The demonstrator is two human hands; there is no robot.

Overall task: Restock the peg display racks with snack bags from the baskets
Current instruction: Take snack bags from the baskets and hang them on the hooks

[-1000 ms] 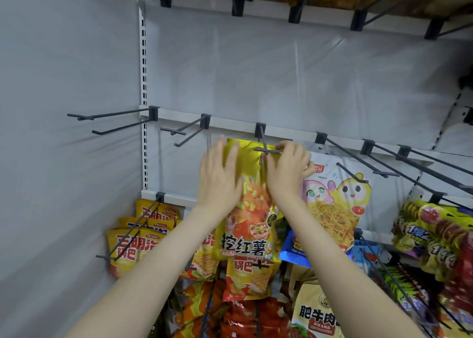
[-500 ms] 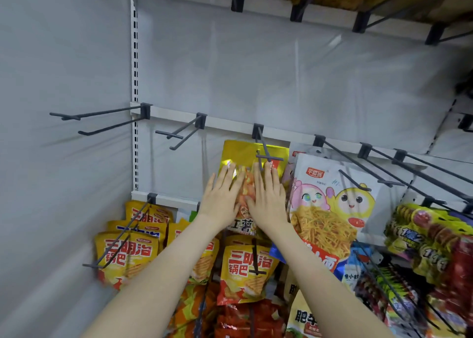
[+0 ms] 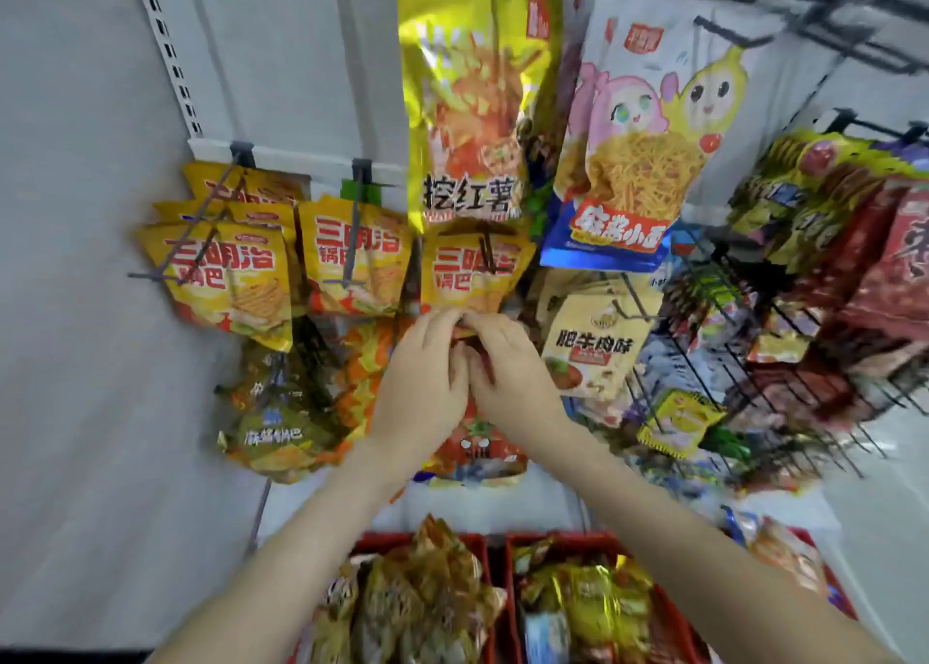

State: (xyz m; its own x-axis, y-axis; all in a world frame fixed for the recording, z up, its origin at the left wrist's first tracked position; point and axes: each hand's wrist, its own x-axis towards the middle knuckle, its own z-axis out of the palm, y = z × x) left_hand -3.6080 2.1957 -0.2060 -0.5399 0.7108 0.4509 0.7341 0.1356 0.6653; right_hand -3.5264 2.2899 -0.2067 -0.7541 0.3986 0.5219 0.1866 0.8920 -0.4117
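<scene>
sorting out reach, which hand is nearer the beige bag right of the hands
Right. The right hand sits just left of the beige bag; the left hand is further left, beyond it. Both hold the red bag's top.

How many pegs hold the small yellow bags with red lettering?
3, in one row: left stack, middle stack, right stack beneath the tall gold bag. More bags behind each front one may be hidden.

Your tall gold bag (image 3: 472,110) hangs upright on the peg rack's (image 3: 301,158) upper row. Lower down, a red bag (image 3: 477,447) has its top edge pinched by your left hand (image 3: 422,387) and right hand (image 3: 513,377). Two red baskets (image 3: 553,537) beneath hold more bags.
</scene>
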